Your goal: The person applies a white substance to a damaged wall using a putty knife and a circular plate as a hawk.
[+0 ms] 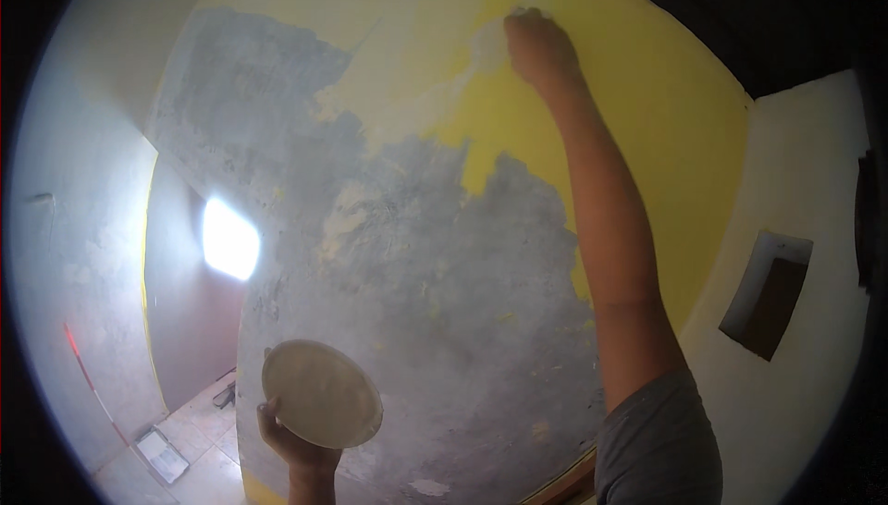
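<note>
My left hand (301, 449) is low in the view, gripping a round, pale, shallow dish (322, 394) at its lower left edge, with its broad face toward me. High up, my right hand (543, 45) is closed against the wall, where yellow paint (680, 126) meets a whitish smeared patch (483, 50). Something pale shows at its fingertips, but its kind is hidden by the fist. Below and left of that hand, the wall is a patchy grey (435, 264) with ragged edges against the yellow and cream.
A doorway with a bright opening (231, 239) lies to the left. On the tiled floor there sits a paint tray (162, 454), and a long red-and-white pole (97, 389) leans nearby. To the right, a white wall has a rectangular recess (767, 294). A wooden edge (564, 485) shows at the bottom.
</note>
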Action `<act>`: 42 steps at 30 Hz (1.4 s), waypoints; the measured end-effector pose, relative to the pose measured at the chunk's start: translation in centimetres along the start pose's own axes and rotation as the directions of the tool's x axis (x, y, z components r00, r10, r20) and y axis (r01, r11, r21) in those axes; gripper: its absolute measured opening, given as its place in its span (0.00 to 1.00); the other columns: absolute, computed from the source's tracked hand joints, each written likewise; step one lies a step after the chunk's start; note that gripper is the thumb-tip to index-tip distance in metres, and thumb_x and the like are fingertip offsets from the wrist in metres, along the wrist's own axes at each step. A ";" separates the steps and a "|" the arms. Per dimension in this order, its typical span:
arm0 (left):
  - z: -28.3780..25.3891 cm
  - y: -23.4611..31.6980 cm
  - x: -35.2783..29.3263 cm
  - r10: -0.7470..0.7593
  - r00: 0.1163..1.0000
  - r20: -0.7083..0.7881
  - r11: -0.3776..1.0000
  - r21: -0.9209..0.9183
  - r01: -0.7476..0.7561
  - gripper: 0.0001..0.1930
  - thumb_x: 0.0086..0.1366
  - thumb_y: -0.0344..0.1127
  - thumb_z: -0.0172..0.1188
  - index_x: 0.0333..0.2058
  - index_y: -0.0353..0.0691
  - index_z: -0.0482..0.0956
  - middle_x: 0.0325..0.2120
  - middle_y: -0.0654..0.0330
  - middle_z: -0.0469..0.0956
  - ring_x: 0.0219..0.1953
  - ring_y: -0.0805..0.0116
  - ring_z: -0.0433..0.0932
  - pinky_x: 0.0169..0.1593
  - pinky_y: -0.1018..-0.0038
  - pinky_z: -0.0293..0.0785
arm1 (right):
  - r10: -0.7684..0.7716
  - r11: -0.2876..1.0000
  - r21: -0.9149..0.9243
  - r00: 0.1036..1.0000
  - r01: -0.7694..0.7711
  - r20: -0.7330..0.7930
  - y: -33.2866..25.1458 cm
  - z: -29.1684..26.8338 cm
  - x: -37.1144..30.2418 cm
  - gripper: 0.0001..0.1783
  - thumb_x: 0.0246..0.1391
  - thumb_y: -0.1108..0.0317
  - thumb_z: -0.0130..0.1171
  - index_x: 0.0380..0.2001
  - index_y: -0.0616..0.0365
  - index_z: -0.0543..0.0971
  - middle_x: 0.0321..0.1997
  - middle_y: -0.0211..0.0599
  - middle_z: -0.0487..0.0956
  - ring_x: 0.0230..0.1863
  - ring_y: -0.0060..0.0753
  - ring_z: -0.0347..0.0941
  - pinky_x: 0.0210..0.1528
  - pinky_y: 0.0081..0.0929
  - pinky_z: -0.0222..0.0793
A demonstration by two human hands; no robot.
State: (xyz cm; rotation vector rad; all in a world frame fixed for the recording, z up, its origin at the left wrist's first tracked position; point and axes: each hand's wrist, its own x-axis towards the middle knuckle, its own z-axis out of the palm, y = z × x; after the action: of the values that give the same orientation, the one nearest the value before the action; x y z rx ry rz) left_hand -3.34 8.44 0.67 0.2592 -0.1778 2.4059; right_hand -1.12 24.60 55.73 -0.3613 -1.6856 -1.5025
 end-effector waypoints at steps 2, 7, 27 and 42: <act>0.6 0.0 -0.4 0.003 1.000 -0.016 1.000 -0.005 -0.003 0.39 0.62 0.59 0.49 0.69 0.46 0.66 0.63 0.52 0.69 0.63 0.48 0.71 0.62 0.48 0.71 | 0.002 0.998 0.057 1.000 -0.004 0.030 -1.1 -0.1 -2.2 0.06 0.59 0.74 0.57 0.39 0.62 0.79 0.45 0.54 0.80 0.45 0.58 0.82 0.48 0.52 0.79; 1.2 -0.1 -1.0 0.022 1.000 -0.008 0.999 0.040 -0.021 0.39 0.64 0.60 0.48 0.69 0.45 0.66 0.63 0.51 0.69 0.63 0.47 0.71 0.62 0.47 0.72 | 0.046 0.995 0.077 0.990 -0.057 0.130 -2.5 -3.6 -6.0 0.06 0.60 0.74 0.56 0.39 0.62 0.79 0.46 0.54 0.79 0.44 0.56 0.82 0.47 0.50 0.80; 6.6 1.3 1.7 0.239 0.971 -0.010 0.944 0.238 -0.230 0.37 0.69 0.61 0.44 0.66 0.37 0.68 0.61 0.49 0.72 0.65 0.50 0.70 0.67 0.51 0.67 | 0.172 0.203 0.924 0.941 -0.323 0.291 -17.7 -13.5 -41.5 0.23 0.57 0.76 0.66 0.57 0.52 0.85 0.39 0.34 0.79 0.28 0.24 0.78 0.25 0.27 0.75; 7.9 2.0 2.4 0.199 0.980 0.003 0.944 0.269 -0.193 0.35 0.69 0.53 0.47 0.67 0.36 0.66 0.64 0.50 0.68 0.68 0.51 0.66 0.71 0.54 0.62 | 0.022 0.170 0.943 0.958 -0.287 0.287 -18.9 -11.7 -49.4 0.30 0.46 0.81 0.68 0.56 0.50 0.85 0.39 0.33 0.77 0.31 0.31 0.77 0.27 0.31 0.76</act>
State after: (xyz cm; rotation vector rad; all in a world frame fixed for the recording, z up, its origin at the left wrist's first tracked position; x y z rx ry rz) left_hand -5.37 6.91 8.76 0.3501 0.1425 2.6299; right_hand 20.74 24.16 6.20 0.0613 -2.3240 0.0780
